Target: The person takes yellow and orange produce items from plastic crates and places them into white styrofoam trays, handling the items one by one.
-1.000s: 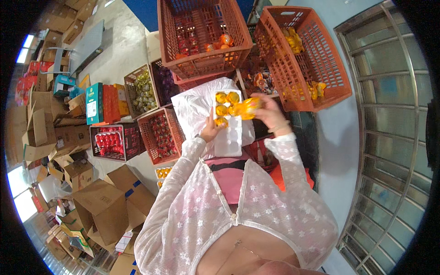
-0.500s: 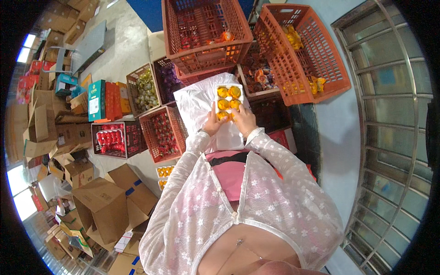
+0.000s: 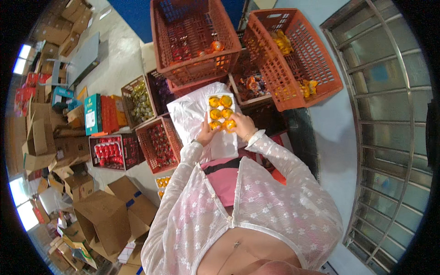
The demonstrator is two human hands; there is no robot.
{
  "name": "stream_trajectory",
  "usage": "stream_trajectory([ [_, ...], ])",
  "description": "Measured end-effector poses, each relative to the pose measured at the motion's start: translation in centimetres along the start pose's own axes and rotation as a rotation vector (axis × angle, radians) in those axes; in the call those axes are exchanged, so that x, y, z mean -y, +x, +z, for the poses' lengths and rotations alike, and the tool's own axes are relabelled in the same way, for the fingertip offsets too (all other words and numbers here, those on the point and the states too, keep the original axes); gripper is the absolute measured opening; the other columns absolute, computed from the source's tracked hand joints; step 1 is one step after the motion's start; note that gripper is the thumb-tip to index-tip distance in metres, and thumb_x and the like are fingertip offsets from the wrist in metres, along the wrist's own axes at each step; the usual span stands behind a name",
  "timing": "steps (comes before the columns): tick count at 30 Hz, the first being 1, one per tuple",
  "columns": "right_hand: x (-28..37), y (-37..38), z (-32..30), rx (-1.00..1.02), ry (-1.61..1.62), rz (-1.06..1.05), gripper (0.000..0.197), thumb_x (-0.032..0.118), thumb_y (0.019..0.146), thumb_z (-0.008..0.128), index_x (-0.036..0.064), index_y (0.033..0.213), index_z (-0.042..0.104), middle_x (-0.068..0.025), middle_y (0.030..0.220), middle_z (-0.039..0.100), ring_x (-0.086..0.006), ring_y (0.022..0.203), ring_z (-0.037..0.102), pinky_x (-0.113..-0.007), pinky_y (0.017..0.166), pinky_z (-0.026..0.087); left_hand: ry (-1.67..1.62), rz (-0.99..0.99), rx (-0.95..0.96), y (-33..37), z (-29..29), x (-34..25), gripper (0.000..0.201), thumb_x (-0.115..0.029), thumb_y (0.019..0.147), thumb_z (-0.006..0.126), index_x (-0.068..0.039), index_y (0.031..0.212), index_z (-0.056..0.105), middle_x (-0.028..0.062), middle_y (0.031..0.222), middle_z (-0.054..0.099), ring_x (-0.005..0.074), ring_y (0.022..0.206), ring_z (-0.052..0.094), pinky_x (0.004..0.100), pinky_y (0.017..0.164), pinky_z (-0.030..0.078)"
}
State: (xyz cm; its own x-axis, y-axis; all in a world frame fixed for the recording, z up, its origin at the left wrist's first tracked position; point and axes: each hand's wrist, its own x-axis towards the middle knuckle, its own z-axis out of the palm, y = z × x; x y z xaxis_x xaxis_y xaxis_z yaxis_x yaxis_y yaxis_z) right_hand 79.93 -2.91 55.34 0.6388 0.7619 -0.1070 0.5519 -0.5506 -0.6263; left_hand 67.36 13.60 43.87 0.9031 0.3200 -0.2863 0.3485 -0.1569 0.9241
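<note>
A white compartment tray [image 3: 221, 108] lies on a crumpled white plastic-covered bundle [image 3: 183, 110] in front of me. Several round items in shiny yellow wrappers [image 3: 215, 101] sit in it in two columns. My left hand [image 3: 207, 132] grips the tray's left side, with the thumb beside the near-left wrapped ball [image 3: 215, 124]. Over on the right, my right hand [image 3: 244, 125] has its fingertips closed on the near-right wrapped ball [image 3: 230, 123]. What lies under the fingers of both hands is partly hidden.
Orange crates [image 3: 196, 68] [image 3: 293, 59] stand ahead, holding orange and yellow wrapped items. Left are crates of green [image 3: 140, 103] and red [image 3: 159, 144] packets. Open cardboard boxes [image 3: 101, 220] lie lower left. Barred windows [image 3: 385, 137] line the right.
My right hand has shifted from around the middle-right ball to the near-right one. The left hand stays at the tray's left side. The whole view has shifted slightly.
</note>
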Motion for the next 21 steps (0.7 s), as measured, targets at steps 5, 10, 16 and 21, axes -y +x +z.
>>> stream_trajectory([
  [5, 0.6, -1.5, -5.2, -0.077, 0.348, 0.117, 0.034, 0.011, 0.067, 0.078, 0.0051, 0.097, 0.062, -0.0106, 0.092, 0.065, -0.0226, 0.082, 0.064, -0.031, 0.073, 0.051, -0.249, 0.025, 0.066, 0.6, 0.3, 3.0, 0.096, -0.032, 0.084, 0.066, -0.006, 0.147, -0.002, 0.0265, 0.136, 0.031, 0.0366, 0.128, 0.031, 0.0404, 0.107, 0.025],
  [10, -2.1, -3.8, -10.2, -0.306, 0.942, 0.179, 0.04, 0.005, 0.075, 0.073, -0.0024, 0.111, 0.056, -0.0094, 0.103, 0.062, -0.0146, 0.092, 0.061, -0.027, 0.077, 0.052, -0.255, -0.036, 0.117, 0.7, 0.0, 1.3, 0.095, -0.028, 0.085, 0.065, -0.007, 0.146, -0.004, 0.0239, 0.137, 0.03, 0.0319, 0.129, 0.03, 0.0389, 0.107, 0.026],
  [16, -4.4, -6.1, -14.4, -0.517, 1.227, 0.276, 0.04, 0.001, 0.079, 0.068, -0.0035, 0.116, 0.054, -0.0095, 0.107, 0.06, -0.0148, 0.095, 0.06, -0.027, 0.08, 0.053, -0.236, -0.099, 0.127, 1.0, -1.2, 4.2, 0.086, -0.018, 0.087, 0.062, -0.003, 0.146, 0.003, 0.0192, 0.138, 0.03, 0.0274, 0.125, 0.037, 0.0361, 0.104, 0.032],
  [21, -5.6, -8.1, -16.1, -0.679, 1.461, 0.239, 0.042, -0.001, 0.082, 0.063, -0.003, 0.122, 0.05, -0.01, 0.113, 0.058, -0.0187, 0.102, 0.059, -0.031, 0.081, 0.055, -0.35, -0.099, 0.177, 0.8, -0.6, 0.8, 0.086, -0.015, 0.088, 0.061, -0.005, 0.146, -0.002, 0.0155, 0.141, 0.028, 0.0247, 0.127, 0.035, 0.0348, 0.105, 0.031],
])
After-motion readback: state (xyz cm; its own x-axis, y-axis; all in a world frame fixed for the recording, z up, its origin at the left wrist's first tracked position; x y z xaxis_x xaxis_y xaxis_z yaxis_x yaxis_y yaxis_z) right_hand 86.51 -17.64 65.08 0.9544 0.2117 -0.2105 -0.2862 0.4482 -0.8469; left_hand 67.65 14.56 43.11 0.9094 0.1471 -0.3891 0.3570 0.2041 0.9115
